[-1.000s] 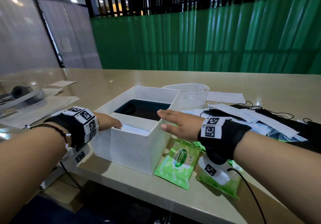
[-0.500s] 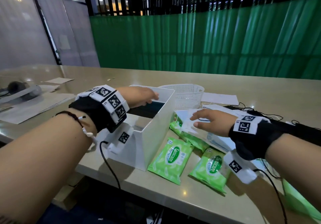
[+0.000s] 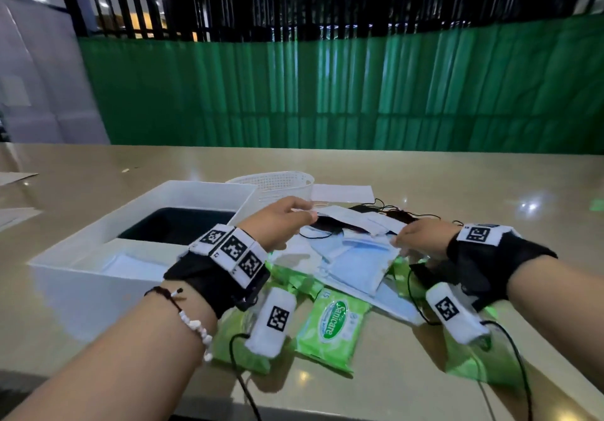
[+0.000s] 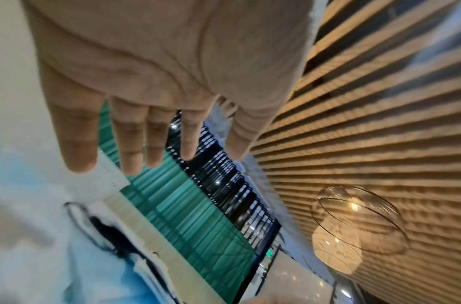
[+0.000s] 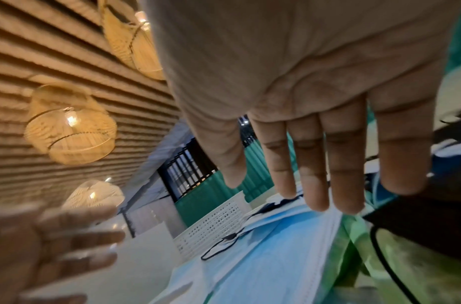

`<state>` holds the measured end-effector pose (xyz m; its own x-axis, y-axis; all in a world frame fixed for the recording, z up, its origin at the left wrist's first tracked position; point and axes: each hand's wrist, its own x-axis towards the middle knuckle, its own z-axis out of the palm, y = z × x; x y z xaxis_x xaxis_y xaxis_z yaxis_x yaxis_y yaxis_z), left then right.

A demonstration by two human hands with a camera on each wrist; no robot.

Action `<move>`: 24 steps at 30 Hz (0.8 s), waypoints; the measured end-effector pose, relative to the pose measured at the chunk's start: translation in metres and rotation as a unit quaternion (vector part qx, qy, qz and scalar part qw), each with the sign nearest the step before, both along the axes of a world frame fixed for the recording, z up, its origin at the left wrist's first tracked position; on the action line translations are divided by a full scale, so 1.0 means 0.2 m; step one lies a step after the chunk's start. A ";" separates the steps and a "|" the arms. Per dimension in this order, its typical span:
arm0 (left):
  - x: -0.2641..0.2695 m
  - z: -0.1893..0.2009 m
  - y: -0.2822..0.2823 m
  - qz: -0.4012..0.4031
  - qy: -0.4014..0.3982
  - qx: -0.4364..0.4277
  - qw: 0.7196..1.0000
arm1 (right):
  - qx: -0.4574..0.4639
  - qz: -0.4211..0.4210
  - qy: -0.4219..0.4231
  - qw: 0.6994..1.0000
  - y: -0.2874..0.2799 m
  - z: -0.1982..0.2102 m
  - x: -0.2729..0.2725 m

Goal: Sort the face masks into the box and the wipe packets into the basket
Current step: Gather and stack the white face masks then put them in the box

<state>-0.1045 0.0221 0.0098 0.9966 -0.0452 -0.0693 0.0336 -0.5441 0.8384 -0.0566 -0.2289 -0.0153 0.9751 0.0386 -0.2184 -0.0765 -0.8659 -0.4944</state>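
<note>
Head view: both hands, left (image 3: 277, 224) and right (image 3: 421, 237), reached flat-fingered, gripping nothing, over unsorted face masks (image 3: 356, 257); wipe packets (image 3: 330, 329) lay at the table's near edge, basket (image 3: 271, 185) apparently unfilled.

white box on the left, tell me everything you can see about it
The white box is an open-topped rectangular box with thin, stiff-looking walls, like card or plastic, standing upright on the tan table near its front edge. A partition splits it in two: the far compartment looks dark inside, the near one holds something pale and flat, too unclear to name. The perforated white basket stands just behind its far right corner. The left hand is beside it, over the mask pile, not touching it.
</note>
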 end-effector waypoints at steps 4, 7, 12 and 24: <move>0.14 -0.15 0.00 0.088 0.037 -0.045 0.994 | 0.065 -0.039 0.075 0.994 -0.05 -0.07 0.01; 0.20 -0.27 0.04 0.138 0.069 -0.030 0.988 | -0.023 -0.021 0.048 0.998 -0.07 -0.10 0.03; 0.24 -0.40 0.08 0.184 0.108 -0.068 0.975 | 0.176 -0.097 0.113 0.973 -0.06 -0.17 0.06; 0.19 -0.41 0.05 0.150 0.128 -0.168 0.966 | 0.268 -0.172 0.129 0.939 0.11 -0.32 0.12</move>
